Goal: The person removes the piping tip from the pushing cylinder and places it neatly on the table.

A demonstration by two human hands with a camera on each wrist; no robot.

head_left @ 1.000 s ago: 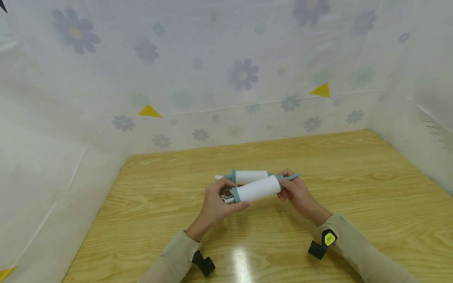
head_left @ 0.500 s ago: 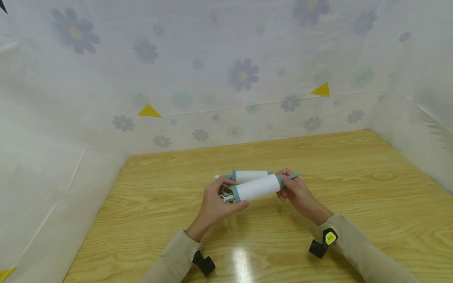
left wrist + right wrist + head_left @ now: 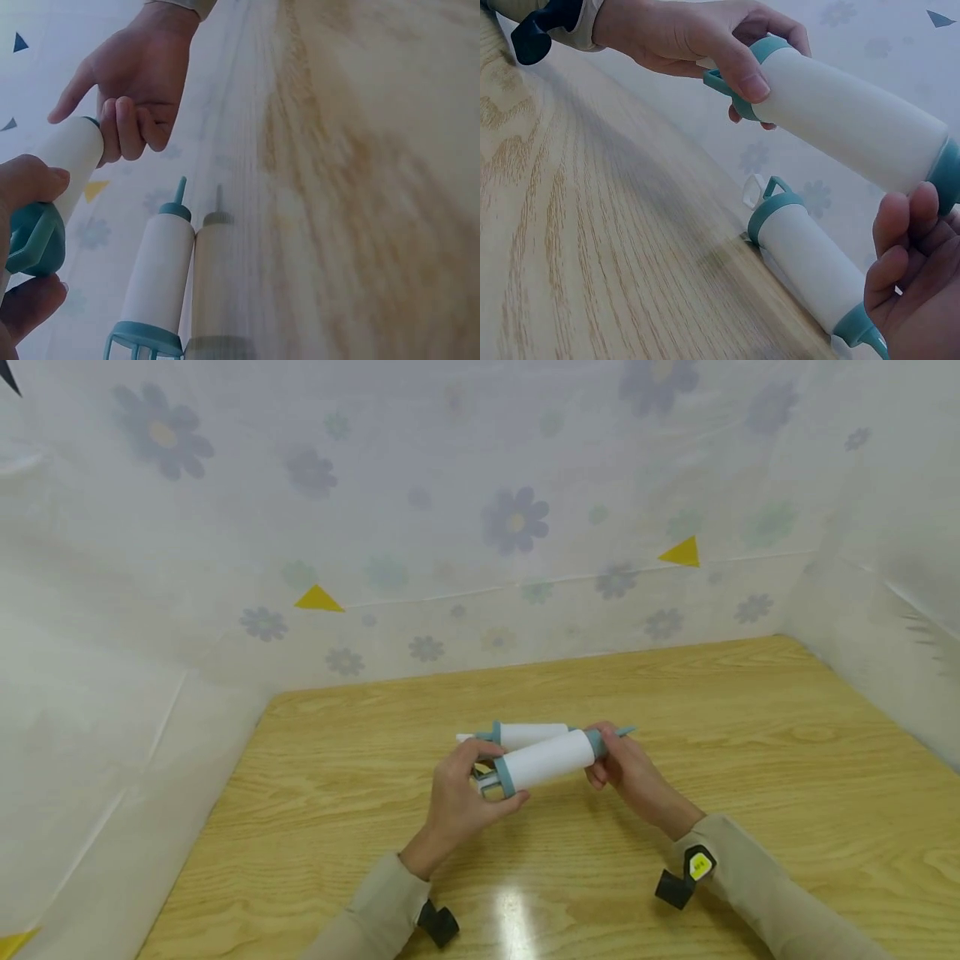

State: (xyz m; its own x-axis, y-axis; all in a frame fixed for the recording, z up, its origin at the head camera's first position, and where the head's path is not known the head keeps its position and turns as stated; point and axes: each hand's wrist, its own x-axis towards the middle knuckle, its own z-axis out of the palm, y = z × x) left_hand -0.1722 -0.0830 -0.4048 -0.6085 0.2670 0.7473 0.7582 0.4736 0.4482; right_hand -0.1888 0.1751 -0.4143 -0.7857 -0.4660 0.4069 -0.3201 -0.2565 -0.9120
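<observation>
A white tube with teal ends (image 3: 549,760) is held above the table, tilted with its right end higher. My left hand (image 3: 461,793) grips its left end, thumb and fingers around the teal collar with the loop handle. At the other end my right hand (image 3: 636,775) pinches the teal cap, from which a thin teal nozzle (image 3: 626,731) points right. Behind it a second tube of the same kind (image 3: 534,734) lies on the table, partly hidden; the left wrist view shows its white body (image 3: 159,266) and nozzle, the right wrist view its looped end (image 3: 776,202).
The wood-grain table (image 3: 337,735) spreads around both hands. White sheeting with flower prints (image 3: 450,485) hangs behind the table and along its sides, with yellow triangles (image 3: 320,599) on it. A dark band with a black block (image 3: 438,924) is on the left wrist.
The handle end of the held tube has turned slightly in my left hand, and my left forearm has shifted a little to the right. The tube on the table has not moved.
</observation>
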